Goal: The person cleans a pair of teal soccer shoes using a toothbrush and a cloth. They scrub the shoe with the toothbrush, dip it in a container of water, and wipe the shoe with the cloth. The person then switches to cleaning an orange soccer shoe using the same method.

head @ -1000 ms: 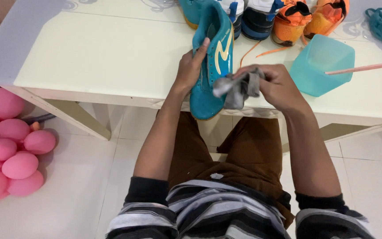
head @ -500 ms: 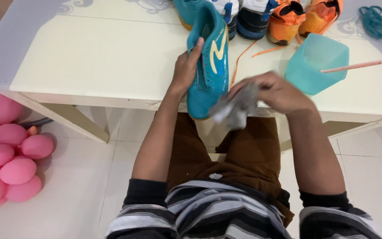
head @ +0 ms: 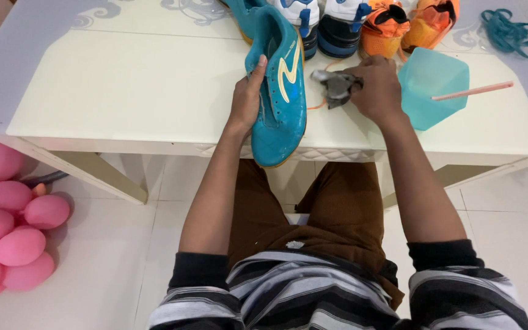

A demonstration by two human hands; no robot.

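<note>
My left hand [head: 247, 101] clamps the teal shoe [head: 278, 91] by its side, toe hanging past the table [head: 123, 85] edge. My right hand [head: 379, 85] is closed on a grey rag [head: 336, 85] just beside the shoe. Risks: the overhanging toe tips off if my grip slackens; my right wrist sits close to the teal tub [head: 432, 85] and pink stick [head: 472, 91], probably near enough to knock them.

Both bare forearms stretched forward from striped sleeves, left hand [head: 247, 98] open-palmed with fingers curled around what it holds, thumb up, right hand [head: 379, 87] bent at wrist, fingers seemingly pinched closed, knuckles facing up
</note>
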